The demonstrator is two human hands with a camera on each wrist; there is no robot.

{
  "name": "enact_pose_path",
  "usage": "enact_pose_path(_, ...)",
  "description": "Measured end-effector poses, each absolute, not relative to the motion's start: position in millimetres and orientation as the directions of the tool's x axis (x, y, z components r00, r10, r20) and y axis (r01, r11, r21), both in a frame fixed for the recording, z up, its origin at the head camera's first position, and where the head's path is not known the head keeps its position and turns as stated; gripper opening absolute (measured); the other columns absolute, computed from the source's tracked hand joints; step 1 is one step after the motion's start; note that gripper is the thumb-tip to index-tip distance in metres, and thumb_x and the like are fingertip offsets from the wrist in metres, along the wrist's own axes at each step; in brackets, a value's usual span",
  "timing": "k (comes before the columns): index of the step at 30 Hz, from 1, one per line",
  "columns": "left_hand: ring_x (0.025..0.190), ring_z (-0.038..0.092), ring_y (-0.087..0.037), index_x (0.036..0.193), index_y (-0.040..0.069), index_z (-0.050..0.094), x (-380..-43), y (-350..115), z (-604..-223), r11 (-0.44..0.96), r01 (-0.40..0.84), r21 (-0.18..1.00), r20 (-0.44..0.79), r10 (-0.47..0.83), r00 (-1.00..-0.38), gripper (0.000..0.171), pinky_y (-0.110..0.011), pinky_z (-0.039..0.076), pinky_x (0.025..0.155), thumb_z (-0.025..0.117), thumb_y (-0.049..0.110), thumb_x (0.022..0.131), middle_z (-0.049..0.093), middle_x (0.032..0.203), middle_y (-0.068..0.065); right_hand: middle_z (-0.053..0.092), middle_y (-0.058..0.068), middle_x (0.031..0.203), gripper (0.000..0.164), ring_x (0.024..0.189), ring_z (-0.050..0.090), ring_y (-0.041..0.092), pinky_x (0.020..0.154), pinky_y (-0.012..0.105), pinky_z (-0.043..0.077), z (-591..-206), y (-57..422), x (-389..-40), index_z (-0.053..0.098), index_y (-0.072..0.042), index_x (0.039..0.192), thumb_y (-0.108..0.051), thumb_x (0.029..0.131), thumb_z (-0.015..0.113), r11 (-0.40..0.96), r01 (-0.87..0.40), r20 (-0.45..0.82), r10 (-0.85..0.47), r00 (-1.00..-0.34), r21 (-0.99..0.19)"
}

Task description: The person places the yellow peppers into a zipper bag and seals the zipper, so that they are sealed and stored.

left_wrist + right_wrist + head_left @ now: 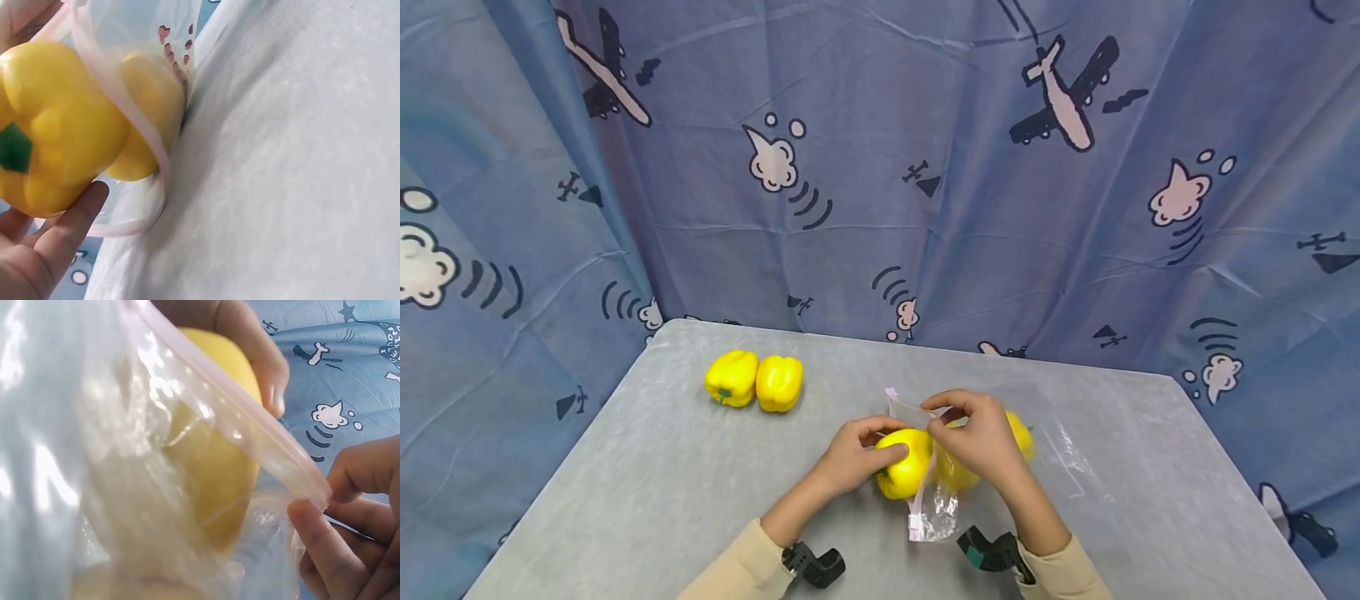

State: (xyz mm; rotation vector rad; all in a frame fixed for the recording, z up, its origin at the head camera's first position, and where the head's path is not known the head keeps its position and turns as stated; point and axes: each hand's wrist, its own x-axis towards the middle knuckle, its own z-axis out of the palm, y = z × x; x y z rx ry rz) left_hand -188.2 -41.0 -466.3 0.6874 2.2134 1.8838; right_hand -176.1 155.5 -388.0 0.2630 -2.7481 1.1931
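Note:
My left hand (857,454) grips a yellow bell pepper (904,465), thumb on its near side and fingers behind. That pepper stands at the mouth of a clear zip bag (942,510) with a pink edge, its front part overlapped by the plastic. In the right wrist view the bag's pink zip edge (250,419) is pinched between the thumb and finger of my right hand (356,531). Inside the bag lies another yellow pepper (150,112), seen through the film in the left wrist view. The green stem end (15,149) of the held pepper faces away from the bag.
Two more yellow bell peppers, one on the left (732,378) and one on the right (779,383), sit side by side at the far left of the grey-covered table (662,483). A blue patterned curtain (850,167) hangs behind the table's back edge.

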Motion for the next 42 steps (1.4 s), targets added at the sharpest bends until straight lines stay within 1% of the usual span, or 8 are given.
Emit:
enact_pose_path(7,0.11,0.059,-0.024,0.12,-0.003,0.063,-176.5,-35.8,-437.3,0.06,0.219,0.974,0.17,0.442,-0.88,0.033,-0.024,0.048,0.092,0.062,0.008,0.089,0.065,0.122,-0.018,0.073,0.003,0.096,0.018,0.082,0.066,0.02,0.06,0.025,0.052,-385.0,155.4,-174.8,0.076,-0.017,0.093,-0.009,0.078,0.07,0.677,-0.229,0.212,-0.109,-0.971,-0.7)
enact_pose_path(12,0.113,0.059,-0.026,0.12,-0.001,0.064,-178.4,-31.0,-437.1,0.073,0.225,0.972,0.172,0.436,-0.884,0.033,-0.027,0.047,0.096,0.061,0.011,0.089,0.065,0.122,-0.016,0.073,0.004,0.095,0.017,0.082,0.066,0.02,0.059,0.025,0.052,-383.1,155.0,-174.1,0.076,-0.016,0.092,-0.007,0.078,0.07,0.675,-0.249,0.225,-0.125,-0.966,-0.695)
enact_pose_path(19,0.111,0.06,-0.023,0.12,0.0,0.065,-182.8,-24.8,-436.8,0.095,0.225,0.97,0.164,0.429,-0.888,0.034,-0.024,0.048,0.092,0.063,0.013,0.088,0.066,0.122,-0.015,0.073,0.004,0.094,0.016,0.081,0.066,0.019,0.062,0.026,0.052,-380.8,155.7,-173.9,0.075,-0.016,0.09,-0.006,0.079,0.071,0.671,-0.271,0.242,-0.14,-0.96,-0.69)
enact_pose_path(26,0.109,0.061,-0.021,0.122,0.005,0.064,-198.6,-17.1,-468.3,0.085,0.215,0.973,0.159,0.425,-0.891,0.036,-0.02,0.05,0.086,0.062,0.016,0.088,0.065,0.124,-0.012,0.073,0.004,0.095,0.016,0.082,0.066,0.019,0.063,0.026,0.052,-379.4,155.8,-172.1,0.075,-0.016,0.09,-0.006,0.079,0.071,0.664,-0.269,0.238,-0.14,-0.961,-0.698)
enact_pose_path(33,0.104,0.062,-0.015,0.12,0.007,0.065,-200.6,-18.2,-475.4,0.041,0.2,0.979,0.165,0.417,-0.894,0.036,-0.019,0.051,0.084,0.065,0.02,0.087,0.065,0.123,-0.01,0.073,0.004,0.094,0.017,0.081,0.066,0.018,0.063,0.026,0.053,-380.3,155.7,-172.0,0.075,-0.015,0.091,-0.005,0.078,0.071,0.662,-0.279,0.247,-0.144,-0.958,-0.695)
enact_pose_path(36,0.101,0.061,-0.016,0.119,0.007,0.065,-200.3,-19.0,-476.4,0.067,0.202,0.977,0.159,0.404,-0.901,0.036,-0.022,0.052,0.083,0.066,0.023,0.087,0.066,0.121,-0.01,0.073,0.005,0.094,0.017,0.081,0.066,0.018,0.063,0.026,0.053,-381.1,156.0,-172.2,0.075,-0.015,0.091,-0.004,0.078,0.07,0.662,-0.281,0.25,-0.145,-0.957,-0.695)
enact_pose_path(39,0.098,0.06,-0.016,0.116,0.011,0.066,-199.2,-19.9,-475.8,0.142,0.197,0.97,0.135,0.361,-0.923,0.035,-0.026,0.051,0.082,0.068,0.029,0.085,0.067,0.117,-0.006,0.073,0.004,0.094,0.017,0.081,0.066,0.018,0.063,0.026,0.053,-381.5,156.3,-172.1,0.076,-0.013,0.091,-0.004,0.079,0.07,0.662,-0.28,0.248,-0.144,-0.958,-0.695)
enact_pose_path(42,0.092,0.061,-0.016,0.112,0.013,0.067,-197.3,-20.1,-474.4,0.181,0.18,0.967,0.117,0.313,-0.943,0.034,-0.028,0.053,0.076,0.071,0.032,0.084,0.067,0.112,-0.007,0.073,0.004,0.094,0.016,0.08,0.066,0.018,0.064,0.026,0.054,-382.0,157.3,-172.1,0.076,-0.013,0.091,-0.004,0.079,0.07,0.66,-0.286,0.255,-0.147,-0.956,-0.695)
